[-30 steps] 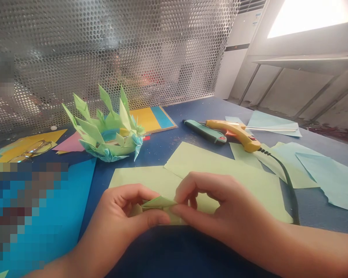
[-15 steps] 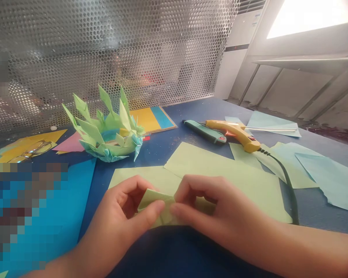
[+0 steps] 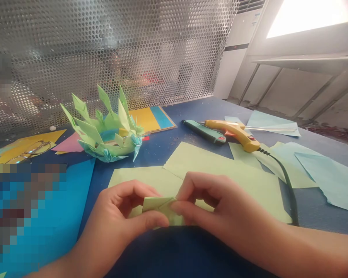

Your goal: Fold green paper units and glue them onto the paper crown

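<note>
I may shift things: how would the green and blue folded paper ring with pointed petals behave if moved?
The ring is probably light, being paper. Its thin, splayed petals may bend if gripped. Its wide base should resist tipping.

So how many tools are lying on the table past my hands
2. The yellow glue gun lies beyond your right hand, and the teal-and-black tool lies just left of it. More could be hidden under the green sheets.

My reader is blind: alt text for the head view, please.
A person's left hand and right hand pinch a small folded light-green paper piece near pale-green paper sheets on a blue table. Beyond are a spiky green-and-blue folded-paper ring and a yellow glue gun.
</note>
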The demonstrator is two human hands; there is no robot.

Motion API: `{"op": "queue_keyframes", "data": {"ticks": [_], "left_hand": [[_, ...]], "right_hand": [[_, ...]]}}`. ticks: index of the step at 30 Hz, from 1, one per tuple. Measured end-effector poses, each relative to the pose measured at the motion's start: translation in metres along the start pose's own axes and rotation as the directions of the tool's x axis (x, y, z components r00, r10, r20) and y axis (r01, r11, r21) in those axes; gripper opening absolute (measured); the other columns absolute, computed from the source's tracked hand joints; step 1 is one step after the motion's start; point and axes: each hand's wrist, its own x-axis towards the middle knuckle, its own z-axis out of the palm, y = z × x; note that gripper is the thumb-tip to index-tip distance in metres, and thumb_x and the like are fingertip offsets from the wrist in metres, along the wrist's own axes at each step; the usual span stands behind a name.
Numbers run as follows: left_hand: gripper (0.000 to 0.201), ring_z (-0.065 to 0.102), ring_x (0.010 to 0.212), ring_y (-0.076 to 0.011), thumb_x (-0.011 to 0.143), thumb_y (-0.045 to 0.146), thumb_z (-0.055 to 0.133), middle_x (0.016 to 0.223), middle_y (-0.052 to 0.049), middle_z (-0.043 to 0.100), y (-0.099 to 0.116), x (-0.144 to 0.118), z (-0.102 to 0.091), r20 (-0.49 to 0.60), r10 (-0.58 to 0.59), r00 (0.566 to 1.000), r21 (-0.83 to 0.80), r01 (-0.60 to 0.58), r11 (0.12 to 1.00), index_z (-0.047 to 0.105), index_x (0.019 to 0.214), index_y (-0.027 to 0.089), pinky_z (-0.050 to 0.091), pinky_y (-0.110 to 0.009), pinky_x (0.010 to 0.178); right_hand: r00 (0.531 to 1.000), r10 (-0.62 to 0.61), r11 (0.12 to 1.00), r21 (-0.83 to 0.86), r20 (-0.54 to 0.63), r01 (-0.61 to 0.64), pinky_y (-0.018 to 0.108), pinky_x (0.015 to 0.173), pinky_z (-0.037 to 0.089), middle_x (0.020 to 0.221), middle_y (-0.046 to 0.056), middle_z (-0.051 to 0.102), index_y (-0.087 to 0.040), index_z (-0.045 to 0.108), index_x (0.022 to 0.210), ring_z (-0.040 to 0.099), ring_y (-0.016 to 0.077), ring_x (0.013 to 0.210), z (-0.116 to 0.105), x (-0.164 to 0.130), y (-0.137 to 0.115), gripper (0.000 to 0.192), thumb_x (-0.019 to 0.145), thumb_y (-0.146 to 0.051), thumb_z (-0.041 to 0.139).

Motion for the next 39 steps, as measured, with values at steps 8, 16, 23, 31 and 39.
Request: {"op": "queue_keyframes", "data": {"ticks": [8,16,23,31,39], "left_hand": [[0.02,0.061,0.064,-0.0124,0.066,0.024,0.086,0.063,0.004,0.068,0.001,-0.006,0.008,-0.053,0.057,0.997,0.128,-0.05,0.991,0.068,0.059,0.021,0.051,-0.018,0.061],[0.023,0.055,0.058,-0.0128,0.068,0.029,0.083,0.056,0.003,0.063,0.003,-0.009,0.008,0.034,-0.003,0.999,0.147,-0.002,0.989,0.065,0.057,0.02,0.042,-0.02,0.051],[0.015,0.056,0.059,-0.0108,0.07,0.027,0.082,0.061,0.004,0.065,0.008,-0.009,0.009,0.027,-0.027,0.999,0.103,0.024,0.994,0.07,0.067,0.02,0.046,-0.016,0.055],[0.013,0.056,0.058,-0.008,0.081,0.032,0.079,0.064,0.009,0.063,-0.003,-0.003,0.0,0.019,0.054,0.998,-0.038,-0.054,0.998,0.067,0.083,0.027,0.047,-0.011,0.052],[0.021,0.071,0.079,-0.0077,0.078,0.021,0.081,0.083,0.01,0.078,-0.004,0.002,-0.002,0.076,0.173,0.982,0.126,-0.181,0.975,0.083,0.083,0.041,0.053,-0.005,0.068]], "right_hand": [[0.994,-0.094,0.995,0.042,0.05,0.092,0.017,0.052,0.041,0.061,-0.006,0.059,-0.021,0.056,0.068,0.05,0.0082,0.055,0.003,-0.001,-0.001,0.018,0.084,-0.019,0.065],[0.987,-0.155,0.987,-0.034,0.041,0.156,0.017,0.052,0.041,0.06,-0.007,0.058,-0.021,0.054,0.07,0.048,0.0079,0.053,0.002,-0.002,-0.001,0.02,0.088,-0.019,0.062],[0.977,-0.21,0.974,-0.08,0.025,0.211,0.015,0.054,0.044,0.063,-0.007,0.057,-0.022,0.053,0.072,0.05,0.0072,0.055,0.001,-0.002,0.001,0.021,0.09,-0.015,0.06],[0.922,-0.386,0.912,-0.139,0.034,0.387,0.017,0.079,0.053,0.089,0.0,0.072,-0.021,0.066,0.085,0.068,0.0118,0.082,-0.005,0.001,0.002,0.015,0.081,-0.02,0.081],[0.947,-0.307,0.946,-0.14,-0.097,0.292,0.019,0.067,0.052,0.074,-0.001,0.073,-0.019,0.07,0.076,0.067,0.0108,0.068,-0.002,0.002,0.001,0.01,0.086,-0.018,0.069]]}}
